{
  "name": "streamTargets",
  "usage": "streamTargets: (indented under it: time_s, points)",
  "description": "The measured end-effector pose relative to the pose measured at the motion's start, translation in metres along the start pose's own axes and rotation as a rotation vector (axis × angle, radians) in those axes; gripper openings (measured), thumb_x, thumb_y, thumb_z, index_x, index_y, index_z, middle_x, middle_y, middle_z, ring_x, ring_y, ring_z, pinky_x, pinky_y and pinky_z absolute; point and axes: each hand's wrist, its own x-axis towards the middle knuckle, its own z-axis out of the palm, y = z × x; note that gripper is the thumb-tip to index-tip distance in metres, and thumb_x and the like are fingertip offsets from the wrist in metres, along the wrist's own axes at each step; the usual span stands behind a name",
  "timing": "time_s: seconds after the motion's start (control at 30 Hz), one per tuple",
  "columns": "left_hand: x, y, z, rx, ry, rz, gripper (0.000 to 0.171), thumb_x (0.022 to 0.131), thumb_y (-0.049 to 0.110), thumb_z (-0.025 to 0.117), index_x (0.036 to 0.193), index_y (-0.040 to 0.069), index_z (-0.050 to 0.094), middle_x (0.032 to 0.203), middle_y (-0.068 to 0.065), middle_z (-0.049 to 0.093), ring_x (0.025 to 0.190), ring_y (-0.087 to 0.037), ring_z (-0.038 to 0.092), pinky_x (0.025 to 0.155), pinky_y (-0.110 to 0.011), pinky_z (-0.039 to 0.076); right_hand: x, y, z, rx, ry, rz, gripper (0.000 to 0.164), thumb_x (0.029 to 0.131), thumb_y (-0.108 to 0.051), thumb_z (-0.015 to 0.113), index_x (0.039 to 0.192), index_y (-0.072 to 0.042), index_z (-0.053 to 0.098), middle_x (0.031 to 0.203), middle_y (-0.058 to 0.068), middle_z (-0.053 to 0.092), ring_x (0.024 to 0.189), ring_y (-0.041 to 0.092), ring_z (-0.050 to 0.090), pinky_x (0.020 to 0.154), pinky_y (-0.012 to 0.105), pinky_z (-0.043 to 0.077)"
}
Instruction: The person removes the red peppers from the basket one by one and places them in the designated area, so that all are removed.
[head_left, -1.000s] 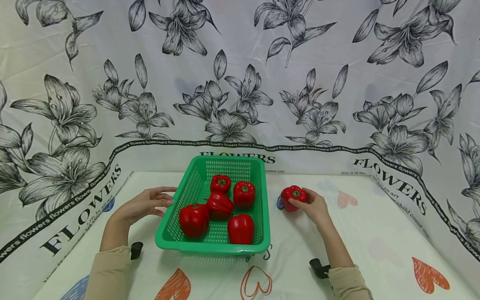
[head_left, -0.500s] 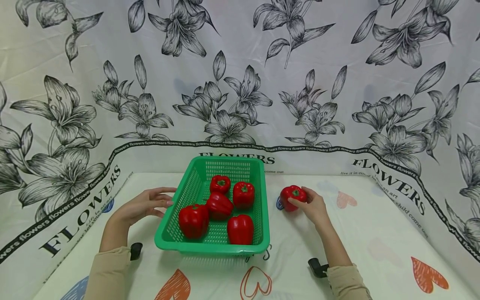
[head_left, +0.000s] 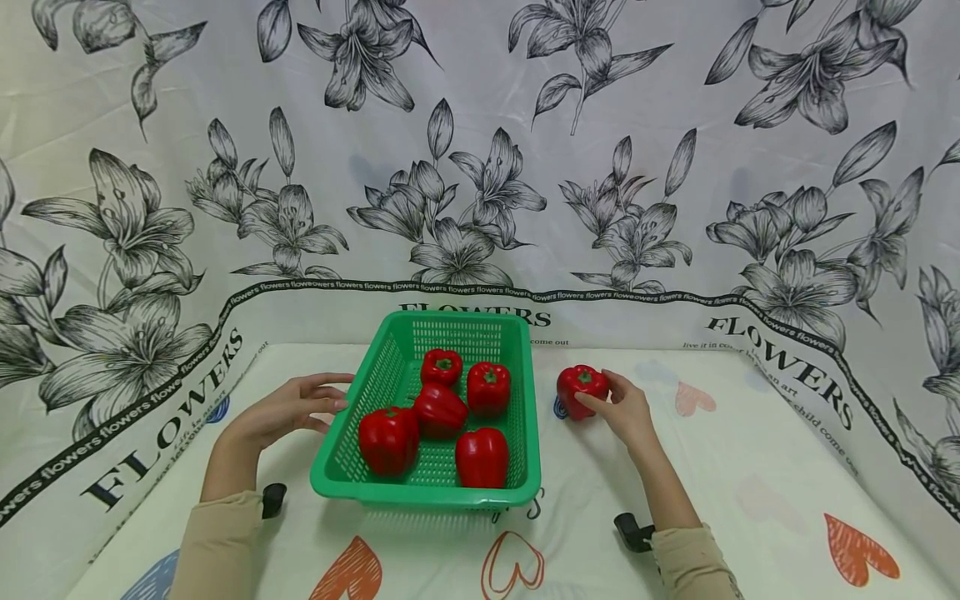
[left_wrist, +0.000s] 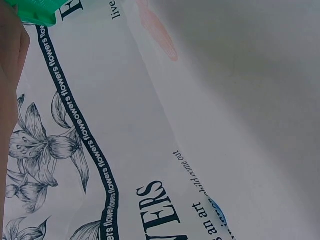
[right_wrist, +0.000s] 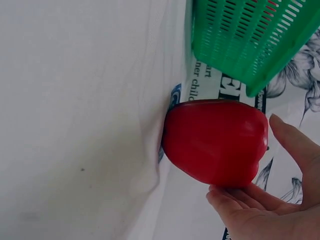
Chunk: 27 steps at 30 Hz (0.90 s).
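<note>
In the head view a green plastic basket (head_left: 423, 497) with slotted walls stands in the middle, holding several red bell peppers (head_left: 387, 442). Beside its left rim is my left hand (head_left: 288, 408), fingers loosely extended with the tips right at the rim. To the right of the basket, my right hand (head_left: 624, 408) holds another red bell pepper (head_left: 581, 390) between thumb and fingers, its green stem facing up. The right wrist view shows this pepper (right_wrist: 215, 142) close up, fingers against one side and the thumb near the other. The left wrist view catches only the edge of my left hand (left_wrist: 11, 75).
A white cloth (head_left: 720, 467) printed with hearts covers the table. Behind it hangs a flower-patterned curtain (head_left: 495, 92) with a black lettered band. Black wrist camera mounts (head_left: 634, 533) stick out from both forearms.
My right hand and the bell pepper in it have shifted slightly left and up in the head view. The left hand, basket and other peppers have stayed put.
</note>
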Motion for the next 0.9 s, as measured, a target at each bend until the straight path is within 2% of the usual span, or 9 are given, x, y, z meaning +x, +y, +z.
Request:
streamTargets:
  time_s: [0.53, 0.9]
  points:
    - [-0.003, -0.001, 0.002, 0.015, -0.015, 0.019, 0.062, 0.098, 0.014, 0.057, 0.15, -0.002, 0.028, 0.112, 0.001, 0.066, 0.099, -0.012, 0.067, 0.08, -0.038, 0.06, -0.007, -0.005, -0.005, 0.014, -0.001, -0.049, 0.075, 0.091, -0.029, 0.069, 0.15, -0.001, 0.033, 0.156, 0.02, 0.033, 0.146, 0.037, 0.03, 0.116, 0.046, 0.033]
    - [-0.005, 0.001, 0.004, 0.02, -0.012, 0.011, 0.062, 0.098, 0.016, 0.057, 0.15, -0.001, 0.028, 0.114, -0.001, 0.065, 0.099, -0.013, 0.068, 0.08, -0.038, 0.06, -0.02, -0.018, -0.009, 0.063, -0.015, -0.075, 0.077, 0.09, -0.031, 0.07, 0.152, -0.005, 0.032, 0.158, 0.016, 0.032, 0.149, 0.033, 0.026, 0.117, 0.044, 0.033]
